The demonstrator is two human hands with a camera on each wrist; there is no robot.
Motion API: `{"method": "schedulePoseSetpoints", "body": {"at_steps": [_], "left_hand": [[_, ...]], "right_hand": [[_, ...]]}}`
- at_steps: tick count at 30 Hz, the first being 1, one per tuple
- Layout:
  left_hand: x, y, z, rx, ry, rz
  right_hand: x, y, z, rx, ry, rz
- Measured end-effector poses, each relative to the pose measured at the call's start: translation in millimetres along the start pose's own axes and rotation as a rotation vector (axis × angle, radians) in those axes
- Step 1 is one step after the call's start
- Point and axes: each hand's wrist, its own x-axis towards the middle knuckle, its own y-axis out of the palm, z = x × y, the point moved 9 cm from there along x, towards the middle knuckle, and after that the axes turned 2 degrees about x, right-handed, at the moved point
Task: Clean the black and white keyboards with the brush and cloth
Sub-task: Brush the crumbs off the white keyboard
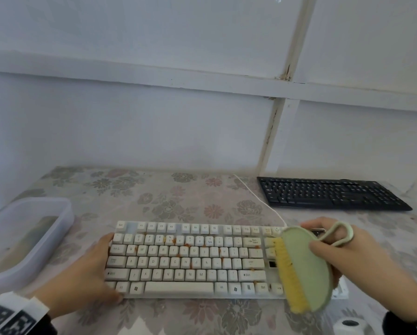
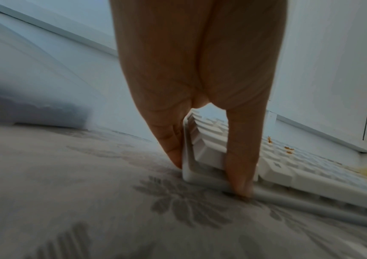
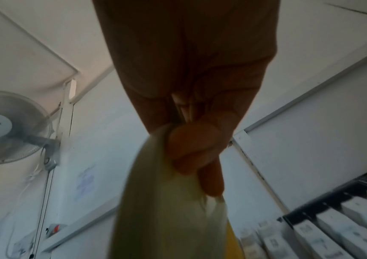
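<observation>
- A person's left hand [image 1: 86, 269] is bracing the near-left corner of the white keyboard [image 1: 188, 259], straight fingers [image 2: 171, 140] lying along its left edge and thumb on its near edge.
- The right hand [image 1: 347, 257] is gripping a green brush [image 1: 306, 269], fingers curled around its body, yellow bristles over the keyboard's right end; contact with the keys is hard to judge.
- Brown crumbs [image 1: 186, 245] are dotting the keys.
- The black keyboard [image 1: 330, 193] is lying far right on the floral tablecloth [image 1: 178, 197]; a clear plastic tub [image 1: 28, 233] is sitting at left.

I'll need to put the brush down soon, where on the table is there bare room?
Free: the tablecloth between the white keyboard and the wall, left of the black keyboard and its white cable. Also the front strip below the white keyboard. Crowded: the plastic tub at left.
</observation>
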Motion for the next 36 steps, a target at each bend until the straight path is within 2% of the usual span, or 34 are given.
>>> {"method": "schedulePoseSetpoints", "body": {"at_steps": [2, 4, 8, 12, 17, 19, 22, 24, 28, 30, 33, 36], "left_hand": [[0, -1, 0, 0.000, 0.001, -0.011], [-1, -1, -1, -0.005, 0.002, -0.008], [-4, -1, -8, 0.001, 0.003, 0.014], [-3, 0, -7, 0.053, 0.003, 0.013], [-4, 0, -9, 0.035, -0.003, 0.006], [-6, -1, -12, 0.012, 0.008, 0.003], [-5, -2, -13, 0.009, 0.032, -0.013], [-4, -1, -11, 0.005, 0.054, -0.017], [-3, -2, -11, 0.005, 0.060, -0.019], [-5, -3, -13, 0.003, 0.051, -0.014], [-6, -2, -12, 0.017, 0.037, -0.004], [-3, -1, -7, 0.023, 0.035, -0.014]], "right_hand": [[0, -11, 6, 0.026, -0.061, -0.115], [-3, -9, 10, 0.013, -0.112, -0.154], [-11, 16, -4, -0.029, -0.082, -0.052], [-16, 14, -10, -0.001, -0.009, 0.026], [-11, -12, 11, 0.047, -0.120, -0.161], [-7, -5, 20, 0.078, -0.175, -0.172], [-1, 16, 18, -0.029, -0.195, -0.126], [0, 28, 9, -0.120, -0.155, -0.073], [-5, 33, 2, -0.065, -0.058, 0.070], [-6, 21, 9, -0.012, -0.073, 0.026], [-3, 2, 20, 0.012, -0.162, -0.132], [-4, 10, 17, -0.032, -0.186, -0.144]]}}
